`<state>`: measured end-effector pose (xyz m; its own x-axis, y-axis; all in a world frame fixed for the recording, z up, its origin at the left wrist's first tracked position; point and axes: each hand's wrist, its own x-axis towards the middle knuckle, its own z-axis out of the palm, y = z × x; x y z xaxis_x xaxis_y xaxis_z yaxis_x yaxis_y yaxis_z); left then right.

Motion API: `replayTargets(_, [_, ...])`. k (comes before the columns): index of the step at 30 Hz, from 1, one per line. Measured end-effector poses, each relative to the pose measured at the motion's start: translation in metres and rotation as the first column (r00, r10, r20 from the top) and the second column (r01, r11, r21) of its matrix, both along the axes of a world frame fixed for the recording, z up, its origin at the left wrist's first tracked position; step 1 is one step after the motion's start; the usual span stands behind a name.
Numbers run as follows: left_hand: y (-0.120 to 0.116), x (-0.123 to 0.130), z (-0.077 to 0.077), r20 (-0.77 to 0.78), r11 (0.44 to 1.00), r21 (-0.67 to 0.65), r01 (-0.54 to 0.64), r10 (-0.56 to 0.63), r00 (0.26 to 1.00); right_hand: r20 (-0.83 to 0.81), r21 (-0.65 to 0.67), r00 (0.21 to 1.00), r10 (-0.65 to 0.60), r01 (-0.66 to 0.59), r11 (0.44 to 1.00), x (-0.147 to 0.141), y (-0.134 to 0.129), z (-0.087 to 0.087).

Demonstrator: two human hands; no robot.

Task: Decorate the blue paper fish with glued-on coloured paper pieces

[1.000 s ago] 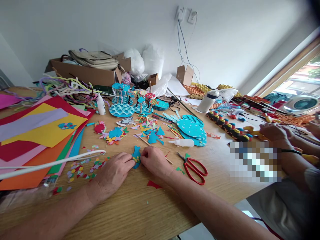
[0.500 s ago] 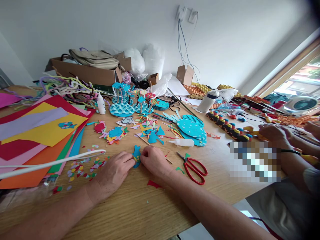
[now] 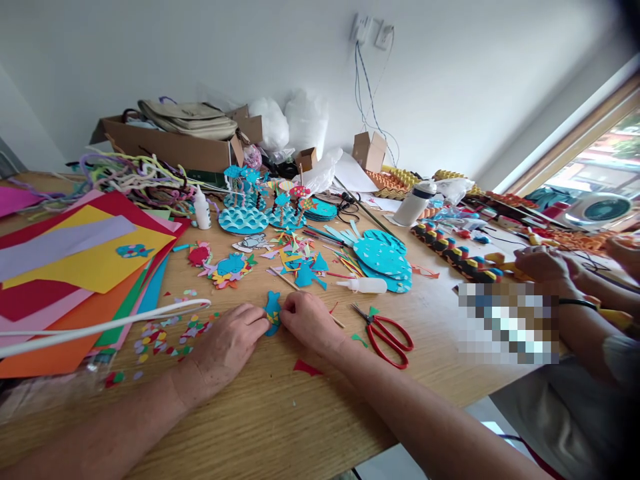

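A small blue paper fish [image 3: 273, 304] with yellow pieces across its body lies on the wooden table between my hands. My left hand [image 3: 241, 331] is closed at the fish's left edge, its bent fingertips gripping the paper. From the other side my right hand [image 3: 311, 325] is curled into a pinch against the fish; whatever its fingertips hold is hidden behind the hand. Red-handled scissors [image 3: 391, 340] rest beside my right hand. A thin wooden stick [image 3: 286, 279] lies just beyond it. Round paper dots [image 3: 155, 340] are scattered left of my left hand.
Coloured paper sheets [image 3: 107, 260] and a white cable [image 3: 150, 312] lie at left. Beyond are finished paper fish [image 3: 230, 269], blue wavy stands [image 3: 244, 219], a glue bottle [image 3: 369, 285] and a cardboard box [image 3: 165, 143]. Another person's hands [image 3: 545, 267] work at right.
My hands stay at the blue paper fish with almost no movement. At the right, the other person's hands have shifted slightly.
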<state>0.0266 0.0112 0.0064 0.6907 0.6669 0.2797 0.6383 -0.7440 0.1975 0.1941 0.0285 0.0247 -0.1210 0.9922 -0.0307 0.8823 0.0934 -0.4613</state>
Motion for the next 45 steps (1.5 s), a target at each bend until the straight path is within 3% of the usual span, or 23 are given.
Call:
replayTargets(4, [-0.001,-0.001,0.001,0.085,0.999,-0.052,0.009,-0.005,0.996,-0.308,-0.051,0.951,-0.025,0.009,0.999,0.008,0.002,0.003])
replayTargets(8, [0.002,0.000,0.006,0.340,0.973,-0.228,-0.040,0.118,0.933,-0.624,-0.117,0.778,-0.066,-0.010,0.993,0.018,-0.008,0.009])
replayTargets(10, [0.005,0.003,0.012,0.408,0.901,-0.431,-0.049,0.243,0.880,-0.700,-0.126,0.711,-0.065,-0.034,0.991,0.019,-0.018,0.012])
replayTargets(12, [0.009,0.008,0.019,0.404,0.806,-0.592,0.000,0.297,0.865,-0.716,-0.098,0.697,-0.044,-0.038,0.994,0.018,-0.026,0.013])
replayTargets(14, [0.011,0.013,0.027,0.383,0.761,-0.646,0.057,0.259,0.886,-0.669,-0.033,0.743,-0.011,-0.014,0.999,0.016,-0.033,0.014])
replayTargets(19, [0.011,0.025,0.042,0.269,0.779,-0.627,0.016,0.198,0.943,-0.515,0.129,0.855,0.053,0.016,0.992,0.014,-0.040,0.013])
replayTargets(26, [0.009,0.035,0.043,0.230,0.793,-0.610,0.006,0.170,0.958,-0.503,0.090,0.864,0.030,0.018,0.996,0.016,-0.047,0.019])
replayTargets(30, [0.011,0.038,0.044,0.281,0.761,-0.647,0.048,0.179,0.943,-0.325,0.133,0.945,0.013,0.032,0.991,0.053,-0.060,0.028])
replayTargets(32, [0.013,0.040,0.046,0.303,0.750,-0.660,0.044,0.212,0.929,-0.089,0.214,0.989,-0.120,0.137,0.967,0.086,-0.069,0.028])
replayTargets(34, [0.017,0.040,0.047,0.322,0.738,-0.674,0.033,0.253,0.912,0.124,0.171,0.960,-0.250,0.228,0.959,0.119,-0.076,0.024])
replayTargets(37, [0.021,0.041,0.049,0.357,0.724,-0.689,0.031,0.303,0.884,0.326,0.039,0.913,-0.244,0.245,0.969,0.145,-0.078,0.017])
replayTargets(41, [0.022,0.040,0.053,0.381,0.713,-0.701,0.021,0.350,0.856,0.420,-0.047,0.884,-0.206,0.248,0.968,0.142,-0.071,0.018])
replayTargets(45, [0.022,0.036,0.054,0.386,0.695,-0.719,0.021,0.374,0.843,0.390,-0.055,0.902,-0.184,0.223,0.973,0.143,-0.071,0.027])
